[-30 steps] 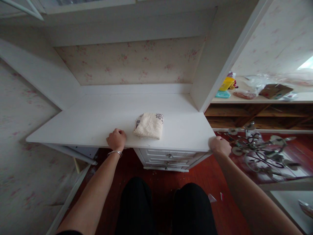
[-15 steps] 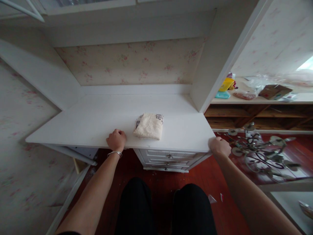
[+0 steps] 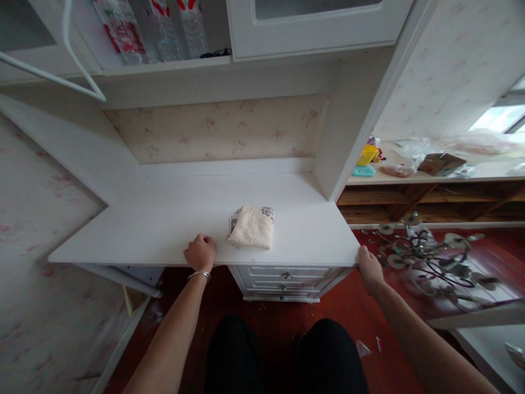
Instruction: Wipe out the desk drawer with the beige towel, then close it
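Note:
A folded cream cloth (image 3: 252, 229) with a dark printed pattern lies on the white desk (image 3: 176, 219). My left hand (image 3: 200, 253), with a silver bangle at the wrist, rests as a fist on the desk's front edge, left of the cloth and apart from it. No object shows in that fist. At the desk's front right corner, my right hand (image 3: 371, 269) is closed against the edge; its fingers are partly hidden. Below the desktop, to the right of my knees' midline, stands a drawer unit (image 3: 283, 282) with small metal knobs.
Overhead, a cabinet shelf (image 3: 172, 64) holds plastic bottles (image 3: 168, 35), beside a white door (image 3: 320, 35). A white bent rod (image 3: 82, 82) hangs at upper left. To the right are a chandelier (image 3: 435, 257) on the red floor (image 3: 336, 306) and a low wooden shelf (image 3: 377, 194) bearing a cardboard box (image 3: 441, 164).
My view has tilted up, bringing more of the overhead cabinet and its bottles into sight. My right hand has shifted slightly at the desk corner. The cloth and my left fist stay in place.

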### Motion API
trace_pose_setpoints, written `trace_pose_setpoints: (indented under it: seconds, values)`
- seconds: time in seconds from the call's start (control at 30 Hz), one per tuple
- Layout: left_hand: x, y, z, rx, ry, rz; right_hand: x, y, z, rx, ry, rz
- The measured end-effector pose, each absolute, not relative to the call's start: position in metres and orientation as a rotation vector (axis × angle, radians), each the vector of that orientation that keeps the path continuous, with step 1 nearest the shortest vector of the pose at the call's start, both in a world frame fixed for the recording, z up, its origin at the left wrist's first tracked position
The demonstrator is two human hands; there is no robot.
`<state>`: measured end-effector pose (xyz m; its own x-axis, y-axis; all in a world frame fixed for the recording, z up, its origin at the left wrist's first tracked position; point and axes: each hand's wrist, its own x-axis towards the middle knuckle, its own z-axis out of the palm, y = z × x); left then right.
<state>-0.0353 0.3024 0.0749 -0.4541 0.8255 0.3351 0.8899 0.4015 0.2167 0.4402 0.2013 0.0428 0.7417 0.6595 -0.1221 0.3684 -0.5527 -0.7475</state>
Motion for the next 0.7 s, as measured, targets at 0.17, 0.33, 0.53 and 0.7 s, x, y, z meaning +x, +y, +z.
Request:
trace_pose_setpoints:
  seconds: [0.17, 0.33, 0.53, 0.7]
  values:
    - [-0.037, 0.304, 0.077, -1.545, -2.512, -0.569, 0.381, 0.131, -0.014, -1.942, -0.487, 0.713]
    - [-0.037, 0.301, 0.078, -1.562, -2.502, -0.577, 0.302, 0.113, -0.048, -1.871, -1.121, 1.0]
    - [-0.036, 0.296, 0.079, -1.617, -2.473, -0.571, 0.267, 0.151, -0.009, -2.007, -1.703, 0.878]
    - [-0.038, 0.297, 0.075, -1.607, -2.463, -0.58, 0.262, 0.169, 0.003, -2.081, -1.931, 0.857]
